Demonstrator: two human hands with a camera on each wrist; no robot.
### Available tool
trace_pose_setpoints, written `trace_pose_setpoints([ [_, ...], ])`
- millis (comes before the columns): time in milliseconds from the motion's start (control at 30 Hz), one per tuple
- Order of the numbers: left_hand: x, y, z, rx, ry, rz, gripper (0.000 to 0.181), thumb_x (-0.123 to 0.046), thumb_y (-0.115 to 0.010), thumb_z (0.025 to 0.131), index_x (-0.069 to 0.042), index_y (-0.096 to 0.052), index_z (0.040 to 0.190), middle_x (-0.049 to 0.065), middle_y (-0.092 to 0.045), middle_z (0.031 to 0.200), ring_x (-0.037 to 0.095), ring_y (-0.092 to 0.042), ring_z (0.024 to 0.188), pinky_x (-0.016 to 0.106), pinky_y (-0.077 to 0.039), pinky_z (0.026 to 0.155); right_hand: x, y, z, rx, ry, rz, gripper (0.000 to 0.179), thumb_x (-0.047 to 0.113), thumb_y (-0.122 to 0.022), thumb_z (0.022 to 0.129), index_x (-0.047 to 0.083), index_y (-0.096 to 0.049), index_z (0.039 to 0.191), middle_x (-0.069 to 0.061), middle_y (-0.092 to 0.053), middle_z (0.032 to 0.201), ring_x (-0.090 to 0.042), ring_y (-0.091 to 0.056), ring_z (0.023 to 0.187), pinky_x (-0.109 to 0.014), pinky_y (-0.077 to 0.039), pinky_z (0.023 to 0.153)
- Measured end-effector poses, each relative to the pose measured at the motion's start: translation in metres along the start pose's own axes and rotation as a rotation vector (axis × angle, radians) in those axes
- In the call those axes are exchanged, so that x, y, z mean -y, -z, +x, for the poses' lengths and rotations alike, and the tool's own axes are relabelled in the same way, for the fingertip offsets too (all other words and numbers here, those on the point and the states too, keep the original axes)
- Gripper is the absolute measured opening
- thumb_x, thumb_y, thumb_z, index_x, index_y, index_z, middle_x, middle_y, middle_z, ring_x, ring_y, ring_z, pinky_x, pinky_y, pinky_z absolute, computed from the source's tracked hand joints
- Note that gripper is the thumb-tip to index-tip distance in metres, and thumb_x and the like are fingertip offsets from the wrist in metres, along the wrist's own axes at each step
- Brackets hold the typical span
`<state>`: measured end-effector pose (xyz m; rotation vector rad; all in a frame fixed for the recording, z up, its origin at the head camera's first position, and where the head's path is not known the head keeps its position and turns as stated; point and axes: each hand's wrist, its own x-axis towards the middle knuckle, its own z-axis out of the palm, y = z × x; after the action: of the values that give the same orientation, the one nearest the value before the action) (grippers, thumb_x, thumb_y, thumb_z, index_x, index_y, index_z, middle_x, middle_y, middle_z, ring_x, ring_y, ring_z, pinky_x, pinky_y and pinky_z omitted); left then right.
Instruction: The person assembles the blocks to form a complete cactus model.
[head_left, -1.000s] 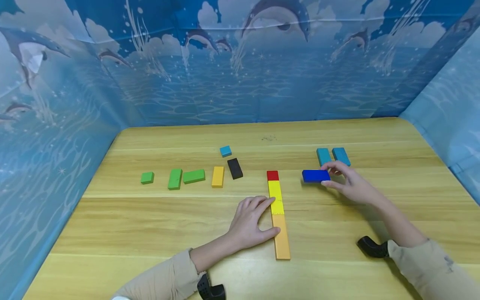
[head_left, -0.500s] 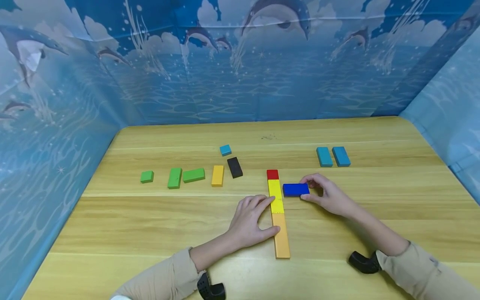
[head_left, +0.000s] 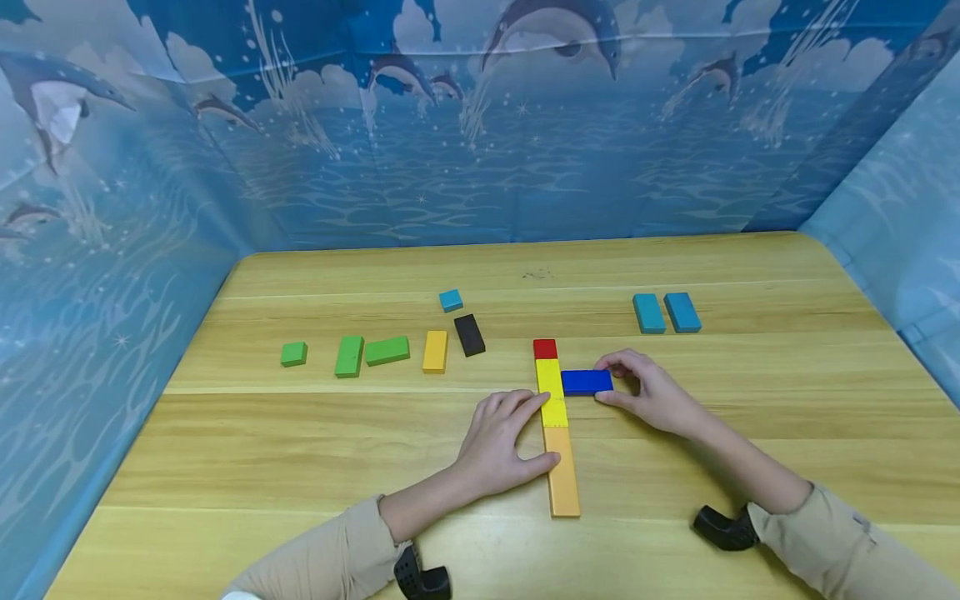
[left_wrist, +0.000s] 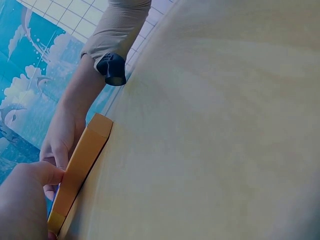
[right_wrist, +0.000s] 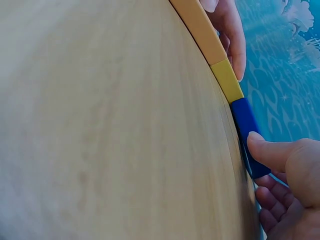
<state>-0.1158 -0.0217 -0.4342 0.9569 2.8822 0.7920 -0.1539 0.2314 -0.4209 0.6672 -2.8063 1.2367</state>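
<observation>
A column of flat blocks lies on the table: red block [head_left: 545,349] at the far end, yellow block [head_left: 552,400] in the middle, long orange block [head_left: 562,475] nearest. From the left side, my left hand [head_left: 498,450] touches this column, index fingertip at the yellow block and thumb on the orange one. My right hand [head_left: 648,396] pinches the right end of a dark blue block [head_left: 587,382] between thumb and fingers. That block lies crosswise, its left end right at the yellow block's right side. In the right wrist view, the thumb [right_wrist: 270,150] presses along the blue block.
Left of the column lie several green blocks [head_left: 348,357], an orange-yellow block [head_left: 435,352], a black block [head_left: 470,335] and a small light blue block [head_left: 451,301]. Two teal-blue blocks [head_left: 648,313] lie at the back right. A sea-print curtain [head_left: 480,183] borders the table.
My right hand has brought the dark blue block left and nearer, from below the two teal-blue blocks up to the yellow block's side. The left hand has stayed in place.
</observation>
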Motion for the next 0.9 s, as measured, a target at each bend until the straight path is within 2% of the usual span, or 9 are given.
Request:
trace_pose_setpoints([
  [733,0.001,0.001,0.0,0.005,0.004,-0.004,0.068,-0.053,-0.055,0.081,-0.02,-0.041,0.138,0.0,-0.043,0.133,0.019,-0.036,0.118,0.04,-0.028,0.099,-0.001,-0.002,0.002,-0.007,0.005,-0.026,0.035,0.007,-0.074,0.075,0.001,-0.059,0.106,-0.008,-0.058,0.101,-0.019,-0.048,0.088,-0.019,-0.04,0.078],
  [900,0.0,0.0,0.0,-0.001,-0.005,-0.004,0.068,-0.052,-0.056,0.08,-0.019,-0.041,0.138,0.0,-0.044,0.132,0.018,-0.036,0.117,0.04,-0.028,0.099,-0.004,0.014,0.005,0.028,-0.066,0.039,0.042,0.017,-0.07,0.081,0.002,-0.054,0.117,-0.012,-0.057,0.112,-0.022,-0.048,0.098,-0.028,-0.039,0.084],
])
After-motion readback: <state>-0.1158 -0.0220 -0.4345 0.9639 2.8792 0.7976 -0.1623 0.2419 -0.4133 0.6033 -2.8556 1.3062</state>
